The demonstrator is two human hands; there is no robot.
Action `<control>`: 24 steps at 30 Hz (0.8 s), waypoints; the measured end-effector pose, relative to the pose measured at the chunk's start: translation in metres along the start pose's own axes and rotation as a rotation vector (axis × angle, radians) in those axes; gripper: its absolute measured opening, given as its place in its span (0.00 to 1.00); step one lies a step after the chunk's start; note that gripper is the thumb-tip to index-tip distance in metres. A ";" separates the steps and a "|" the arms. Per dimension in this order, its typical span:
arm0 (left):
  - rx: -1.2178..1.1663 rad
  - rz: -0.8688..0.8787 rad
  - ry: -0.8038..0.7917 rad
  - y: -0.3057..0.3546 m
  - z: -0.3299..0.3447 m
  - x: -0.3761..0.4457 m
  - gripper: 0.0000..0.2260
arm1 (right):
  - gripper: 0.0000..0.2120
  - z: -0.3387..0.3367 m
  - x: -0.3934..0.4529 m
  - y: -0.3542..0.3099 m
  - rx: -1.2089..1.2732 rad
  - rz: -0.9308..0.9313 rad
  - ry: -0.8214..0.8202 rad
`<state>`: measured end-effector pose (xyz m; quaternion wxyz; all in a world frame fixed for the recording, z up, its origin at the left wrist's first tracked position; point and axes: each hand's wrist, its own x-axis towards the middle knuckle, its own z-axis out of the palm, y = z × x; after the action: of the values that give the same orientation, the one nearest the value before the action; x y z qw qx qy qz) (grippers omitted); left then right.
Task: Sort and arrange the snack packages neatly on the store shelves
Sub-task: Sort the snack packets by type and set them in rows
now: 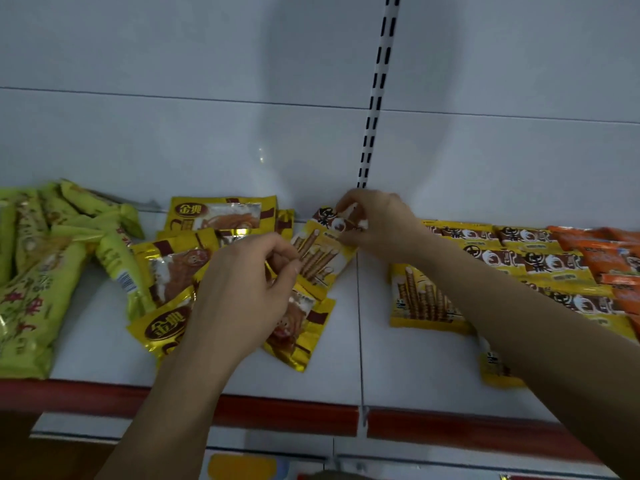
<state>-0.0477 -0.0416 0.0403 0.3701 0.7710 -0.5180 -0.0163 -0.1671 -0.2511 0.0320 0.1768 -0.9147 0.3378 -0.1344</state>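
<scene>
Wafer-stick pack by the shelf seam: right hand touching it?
Touching. In the head view the right hand pinches the top edge of the wafer-stick pack, its fingers curled over the dark band with no gap; the left hand holds its lower left edge.

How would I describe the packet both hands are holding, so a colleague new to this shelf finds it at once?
Start at the slotted white upright on the back wall and drop to its foot. There the right hand and left hand pinch a yellow wafer-stick packet. Unlike the shiny gold pouches beside it, it pictures brown sticks.
</scene>
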 end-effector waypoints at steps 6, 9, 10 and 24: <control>-0.011 0.006 -0.004 -0.004 -0.002 0.004 0.21 | 0.13 -0.032 -0.033 -0.007 0.720 0.038 0.138; -0.048 0.042 -0.061 0.006 0.000 0.001 0.21 | 0.11 -0.046 -0.056 -0.009 0.984 0.060 0.155; -0.098 0.066 -0.047 0.010 0.001 -0.001 0.18 | 0.12 -0.050 -0.063 -0.008 1.027 0.066 0.150; -0.344 0.010 -0.158 0.026 0.039 -0.025 0.05 | 0.02 -0.071 -0.098 0.014 0.400 0.291 0.331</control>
<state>-0.0959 -0.0479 0.0183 0.4549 0.6900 -0.5388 -0.1631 -0.2731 -0.2120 0.0775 0.3135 -0.7692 0.4564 -0.3189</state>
